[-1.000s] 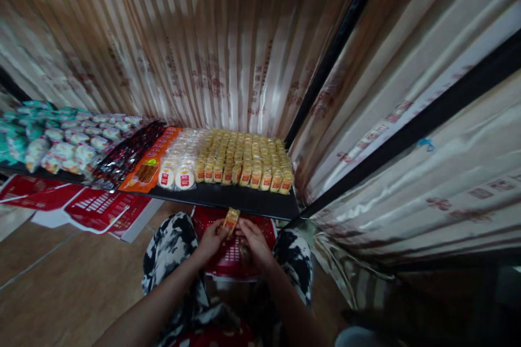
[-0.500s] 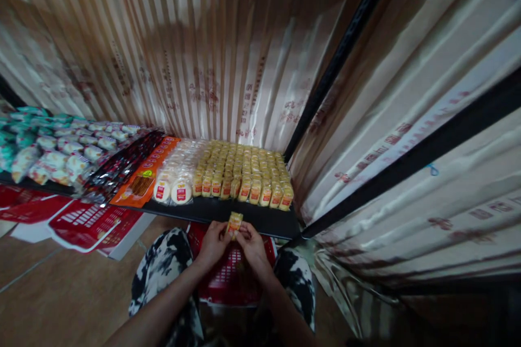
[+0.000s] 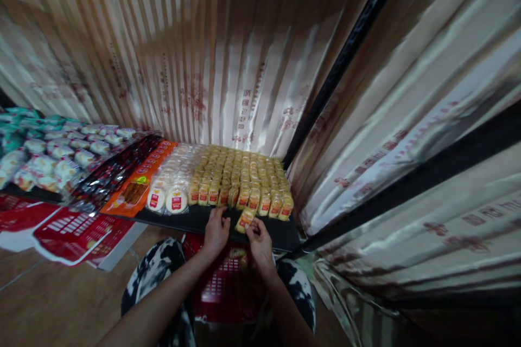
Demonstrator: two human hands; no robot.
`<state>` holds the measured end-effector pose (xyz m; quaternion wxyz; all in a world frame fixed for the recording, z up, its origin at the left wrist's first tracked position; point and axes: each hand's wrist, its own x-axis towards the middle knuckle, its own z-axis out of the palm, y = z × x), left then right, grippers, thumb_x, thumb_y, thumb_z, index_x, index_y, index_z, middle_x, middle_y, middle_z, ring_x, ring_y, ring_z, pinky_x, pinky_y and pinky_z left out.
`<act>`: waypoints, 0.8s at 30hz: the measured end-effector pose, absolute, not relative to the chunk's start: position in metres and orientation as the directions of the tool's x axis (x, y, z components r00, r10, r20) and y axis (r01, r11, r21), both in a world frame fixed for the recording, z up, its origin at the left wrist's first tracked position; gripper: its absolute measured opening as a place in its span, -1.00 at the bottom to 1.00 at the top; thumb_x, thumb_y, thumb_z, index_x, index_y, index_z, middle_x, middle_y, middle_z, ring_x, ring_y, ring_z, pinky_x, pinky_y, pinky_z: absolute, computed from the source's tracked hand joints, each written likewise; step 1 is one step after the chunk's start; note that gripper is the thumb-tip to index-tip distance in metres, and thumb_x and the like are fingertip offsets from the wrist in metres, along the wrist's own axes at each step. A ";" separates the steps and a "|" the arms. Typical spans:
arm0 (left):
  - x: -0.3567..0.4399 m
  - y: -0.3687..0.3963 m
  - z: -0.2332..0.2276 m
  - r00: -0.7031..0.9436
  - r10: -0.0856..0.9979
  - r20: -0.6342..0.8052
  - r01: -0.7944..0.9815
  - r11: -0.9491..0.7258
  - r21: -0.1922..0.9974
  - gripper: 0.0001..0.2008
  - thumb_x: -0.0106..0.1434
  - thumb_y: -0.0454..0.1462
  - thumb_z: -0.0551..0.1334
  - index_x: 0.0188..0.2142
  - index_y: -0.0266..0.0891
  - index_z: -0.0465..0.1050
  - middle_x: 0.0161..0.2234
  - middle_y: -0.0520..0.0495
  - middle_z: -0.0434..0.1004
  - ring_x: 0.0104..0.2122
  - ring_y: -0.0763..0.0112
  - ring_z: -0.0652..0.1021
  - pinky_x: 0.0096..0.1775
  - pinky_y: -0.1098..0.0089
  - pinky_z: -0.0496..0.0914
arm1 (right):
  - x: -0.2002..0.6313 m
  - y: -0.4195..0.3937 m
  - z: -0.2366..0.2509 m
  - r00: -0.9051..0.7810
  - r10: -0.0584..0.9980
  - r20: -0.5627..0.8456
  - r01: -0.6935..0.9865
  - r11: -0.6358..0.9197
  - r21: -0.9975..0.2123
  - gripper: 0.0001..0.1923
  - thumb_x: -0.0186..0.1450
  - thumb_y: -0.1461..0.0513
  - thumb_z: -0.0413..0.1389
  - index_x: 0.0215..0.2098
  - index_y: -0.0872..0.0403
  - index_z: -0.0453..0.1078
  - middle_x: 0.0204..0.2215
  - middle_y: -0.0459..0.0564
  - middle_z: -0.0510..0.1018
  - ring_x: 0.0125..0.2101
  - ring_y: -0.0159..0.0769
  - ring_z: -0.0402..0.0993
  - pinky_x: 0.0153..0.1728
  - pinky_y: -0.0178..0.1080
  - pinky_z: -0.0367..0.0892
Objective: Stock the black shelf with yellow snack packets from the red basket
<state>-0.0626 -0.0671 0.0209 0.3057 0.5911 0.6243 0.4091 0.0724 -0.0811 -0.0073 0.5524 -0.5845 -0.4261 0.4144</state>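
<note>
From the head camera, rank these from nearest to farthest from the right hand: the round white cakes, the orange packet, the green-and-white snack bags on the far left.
1. Round white cakes: front of the shelf, left of the right hand, beyond the left hand.
2. Orange packet: next over to the left.
3. Green-and-white snack bags: far left end of the shelf.

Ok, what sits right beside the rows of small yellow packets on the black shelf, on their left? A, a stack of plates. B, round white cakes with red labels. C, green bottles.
B: round white cakes with red labels lie against the left edge of the yellow packets on the shelf.
</note>
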 end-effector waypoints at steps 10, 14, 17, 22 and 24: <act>-0.039 -0.023 0.049 -0.157 0.962 0.223 0.863 0.024 0.505 -0.61 0.27 -0.18 0.02 0.08 -0.18 0.21 0.01 -0.18 0.31 -0.14 0.25 0.43 -0.28 0.41 0.33 | 0.087 -0.074 -0.024 0.268 0.963 0.034 0.197 -0.021 -0.980 -0.62 0.06 0.07 0.12 -0.20 0.08 0.36 -0.37 -0.02 0.47 -0.37 -0.29 0.39 -0.35 -0.28 0.33; -0.041 -0.016 0.046 -0.090 0.963 0.256 0.916 -0.021 0.401 -0.66 0.27 -0.20 0.03 0.01 -0.22 0.29 -0.03 -0.18 0.34 -0.14 0.24 0.44 -0.28 0.41 0.32 | 0.090 -0.076 -0.026 0.254 0.966 0.050 0.250 -0.016 -0.968 -0.63 0.08 0.07 0.10 -0.18 0.07 0.38 -0.35 -0.02 0.49 -0.35 -0.27 0.41 -0.35 -0.29 0.33; -0.042 -0.013 0.043 -0.050 0.963 0.263 0.917 -0.060 0.394 -0.68 0.27 -0.23 0.03 0.00 -0.20 0.30 -0.02 -0.17 0.35 -0.14 0.25 0.44 -0.27 0.40 0.32 | 0.093 -0.077 -0.028 0.247 0.968 0.041 0.277 -0.030 -0.960 -0.62 0.10 0.06 0.09 -0.16 0.06 0.37 -0.32 -0.01 0.49 -0.36 -0.27 0.42 -0.35 -0.29 0.33; -0.039 -0.008 0.039 -0.045 0.965 0.258 0.903 -0.071 0.425 -0.66 0.28 -0.28 -0.01 0.04 -0.17 0.27 0.00 -0.16 0.35 -0.15 0.29 0.46 -0.23 0.40 0.32 | 0.094 -0.078 -0.026 0.235 0.972 0.012 0.289 -0.058 -0.956 -0.61 0.11 0.06 0.08 -0.14 0.05 0.36 -0.27 -0.01 0.50 -0.35 -0.27 0.44 -0.32 -0.27 0.34; -0.037 -0.005 0.038 -0.034 0.963 0.266 0.902 -0.085 0.424 -0.66 0.29 -0.28 -0.02 0.04 -0.18 0.26 0.01 -0.18 0.34 -0.15 0.29 0.47 -0.22 0.40 0.33 | 0.094 -0.078 -0.025 0.230 0.973 0.003 0.281 -0.063 -0.958 -0.61 0.11 0.05 0.07 -0.14 0.04 0.36 -0.28 -0.01 0.50 -0.37 -0.27 0.45 -0.32 -0.27 0.35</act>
